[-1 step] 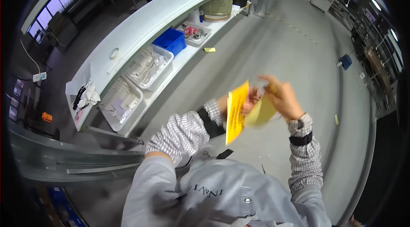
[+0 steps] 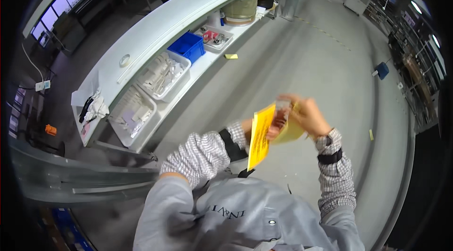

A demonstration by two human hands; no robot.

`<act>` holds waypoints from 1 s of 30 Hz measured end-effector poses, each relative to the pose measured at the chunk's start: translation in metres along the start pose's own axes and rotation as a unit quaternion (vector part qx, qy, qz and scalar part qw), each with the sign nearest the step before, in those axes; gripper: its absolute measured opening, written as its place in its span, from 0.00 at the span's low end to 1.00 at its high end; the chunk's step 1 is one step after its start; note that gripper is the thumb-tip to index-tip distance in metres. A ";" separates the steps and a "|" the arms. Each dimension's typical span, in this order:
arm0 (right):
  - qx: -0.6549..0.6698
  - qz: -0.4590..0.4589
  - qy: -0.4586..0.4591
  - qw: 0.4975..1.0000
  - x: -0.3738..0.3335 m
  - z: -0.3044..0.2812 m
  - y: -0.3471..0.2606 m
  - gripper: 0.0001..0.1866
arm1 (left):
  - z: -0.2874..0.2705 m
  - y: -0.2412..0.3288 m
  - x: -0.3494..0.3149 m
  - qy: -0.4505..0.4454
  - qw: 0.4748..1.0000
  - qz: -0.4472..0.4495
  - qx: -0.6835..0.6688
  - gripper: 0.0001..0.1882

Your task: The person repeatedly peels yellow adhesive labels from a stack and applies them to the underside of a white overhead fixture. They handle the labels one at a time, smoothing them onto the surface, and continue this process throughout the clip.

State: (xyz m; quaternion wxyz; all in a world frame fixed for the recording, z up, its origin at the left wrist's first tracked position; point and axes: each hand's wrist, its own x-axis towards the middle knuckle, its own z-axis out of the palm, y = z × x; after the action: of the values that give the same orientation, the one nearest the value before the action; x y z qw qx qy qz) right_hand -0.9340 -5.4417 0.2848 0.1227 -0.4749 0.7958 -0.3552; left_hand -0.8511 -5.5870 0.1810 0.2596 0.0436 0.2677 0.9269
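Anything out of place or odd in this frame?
One thing: a small yellow note lies alone on the grey floor beside the bench, as if dropped. Both hands hold yellow sheets; trays look orderly.

factory floor | parts bins (image 2: 163,75) on workbench (image 2: 155,29) (concrete floor (image 2: 302,62))

Both forearms come up from the lower edge and bend inward, so the two hands meet in front of the chest, close together and raised. The left hand (image 2: 276,126) is mostly hidden — only the fingers show, curled and pinched shut, with the wrist turned inward. The right hand (image 2: 309,116) sits just beside it, slightly higher, back toward the camera, fingers bent and closed in a grip. Both sleeves are checked, each with a dark band near the wrist — the right wrist also bears a watch.
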 end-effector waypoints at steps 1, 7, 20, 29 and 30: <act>0.051 0.053 -0.093 0.993 0.006 0.002 0.007 0.21 | -0.010 -0.010 0.006 0.027 0.996 -0.063 -0.049 0.21; 0.076 0.070 -0.155 0.982 0.069 0.019 0.058 0.17 | -0.077 -0.016 0.053 0.031 0.986 -0.004 -0.165 0.19; 0.225 0.176 0.106 0.953 0.100 -0.018 0.132 0.16 | -0.083 0.127 0.105 0.059 0.983 -0.156 -0.069 0.25; 0.384 0.268 0.278 0.838 0.029 -0.006 0.219 0.22 | -0.100 0.124 0.106 0.036 0.996 -0.074 -0.027 0.24; 0.416 0.266 0.273 0.825 0.020 -0.008 0.236 0.26 | -0.096 0.125 0.106 0.054 0.996 -0.066 -0.032 0.24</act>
State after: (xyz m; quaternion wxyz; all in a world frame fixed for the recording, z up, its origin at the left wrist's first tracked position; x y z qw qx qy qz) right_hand -1.1067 -5.3852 0.1328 0.1763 -0.0319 0.6689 -0.7214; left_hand -1.0205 -5.6690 0.1575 0.3068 -0.0324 0.2543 0.9166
